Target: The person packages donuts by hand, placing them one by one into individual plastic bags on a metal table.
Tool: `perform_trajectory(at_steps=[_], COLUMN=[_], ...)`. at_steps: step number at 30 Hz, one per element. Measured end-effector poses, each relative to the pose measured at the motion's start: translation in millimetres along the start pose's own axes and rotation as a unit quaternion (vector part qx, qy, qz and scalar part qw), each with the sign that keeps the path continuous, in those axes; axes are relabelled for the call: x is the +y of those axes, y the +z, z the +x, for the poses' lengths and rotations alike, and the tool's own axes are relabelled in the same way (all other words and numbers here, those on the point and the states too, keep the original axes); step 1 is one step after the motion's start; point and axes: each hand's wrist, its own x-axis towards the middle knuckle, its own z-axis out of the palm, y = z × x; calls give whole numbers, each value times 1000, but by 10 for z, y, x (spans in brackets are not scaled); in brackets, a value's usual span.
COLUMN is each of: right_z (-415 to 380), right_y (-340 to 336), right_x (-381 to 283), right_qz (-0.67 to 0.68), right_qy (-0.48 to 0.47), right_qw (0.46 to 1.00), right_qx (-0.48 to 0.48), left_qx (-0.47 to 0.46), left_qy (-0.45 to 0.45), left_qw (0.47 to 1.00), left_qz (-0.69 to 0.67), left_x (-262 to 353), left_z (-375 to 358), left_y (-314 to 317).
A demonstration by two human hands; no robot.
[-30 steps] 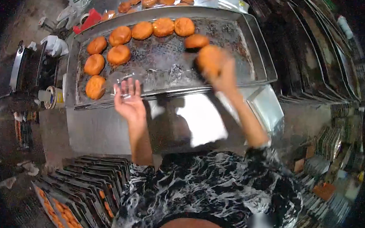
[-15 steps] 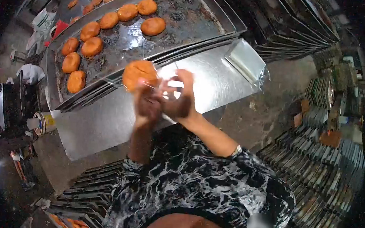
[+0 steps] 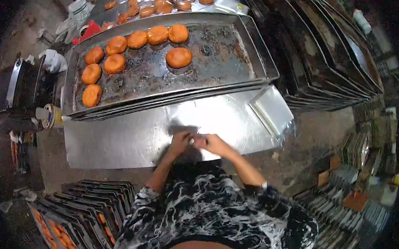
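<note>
My left hand (image 3: 179,143) and my right hand (image 3: 211,144) are close together, low over the near edge of the steel table (image 3: 113,140). The fingers of both are closed towards each other. A small pale bit shows between the fingertips, too small and blurred to name. Beyond them stands a dark, greasy baking tray (image 3: 221,53) on top of other trays. Round orange-brown buns (image 3: 178,57) lie on it, mostly in a curved row along the left and far sides. To the right of my hands rests a stack of clear plastic bags (image 3: 272,109).
Behind the tray is a pile of buns in clear wrapping (image 3: 163,6). Dark trays (image 3: 311,53) stand stacked at the right, with more trays (image 3: 87,204) at lower left. A bucket (image 3: 52,117) stands left of the table.
The bun in clear plastic at my hands is gone from them; where it went is not shown. My hands have drawn back towards my body and closed together. The view has shifted.
</note>
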Motion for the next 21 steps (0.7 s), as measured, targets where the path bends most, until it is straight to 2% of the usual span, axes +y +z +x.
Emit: perform_trajectory(at_steps=[1, 2, 3, 4, 5, 6, 7, 8, 9, 10, 11, 12, 13, 14, 15, 16, 17, 18, 19, 20, 21], right_z=[-115, -201, -175, -155, -296, -313, -381, -440, -415, -439, -446, -453, -440, -405, -362, -272, -140, 49, 172, 239, 341], right_y=[100, 167, 187, 213, 30, 60, 163, 279, 331, 363, 350, 346, 337, 306, 254, 144, -1, -115, -252, -454, -346], right_x=[60, 87, 185, 264, -33, -5, 54, 115, 178, 225, 147, 60, -20, -105, -217, -349, -517, -699, -286, -880, -1151], right_qz=[57, 120, 123, 127, 64, 61, 208, 346, 377, 375, 186, -9, -10, -8, -8, 122, 253, 634, 730, 496, 621], right_qy=[-20, -33, -67, -99, -44, -47, 73, 194, 203, 204, 152, 95, 95, 99, 101, 135, 167, 174, -48, 37, -66], right_qw=[998, 991, 988, 984, 994, 995, 965, 893, 871, 872, 936, 960, 958, 964, 969, 966, 943, 733, 682, 849, 763], right_qx=[23, 42, 61, 82, 73, 69, 144, 214, 240, 240, 257, 264, 269, 248, 226, 183, 135, 178, 1, 176, 166], left_qx=[12, 22, 1, 5, 10, 18, -25, -24, -31, -38, -38, 18, 73, 71, 156, 239, 166, 140, 157, 175, 240], left_qy=[-130, -260, -198, -206, -232, -251, -242, -244, -203, -161, -159, -196, -231, -226, -160, -93, -47, 6, 80, 151, 30], left_qw=[982, 926, 974, 972, 962, 952, 969, 968, 977, 985, 985, 979, 968, 970, 975, 963, 984, 990, 984, 972, 950], left_qz=[-136, -271, -114, -113, -143, -173, -45, -49, -53, -55, -56, -57, -58, -59, 10, 79, 40, -5, -20, -37, -199], left_x=[338, 618, 713, 722, 726, 799, 898, 961, 1013, 1036, 1017, 983, 966, 1026, 1151, 1293, 1452, 1588, 1577, 1524, 1288], left_z=[42, 22, 9, -26, -32, 43, 62, 45, 47, 57, 74, 91, 122, 197, 289, 348, 359, 332, 354, 375, 487], left_y=[-99, -145, -129, -96, -76, -89, -103, -79, -41, -22, -18, -24, -43, -94, -172, -264, -380, -400, -423, -433, -459])
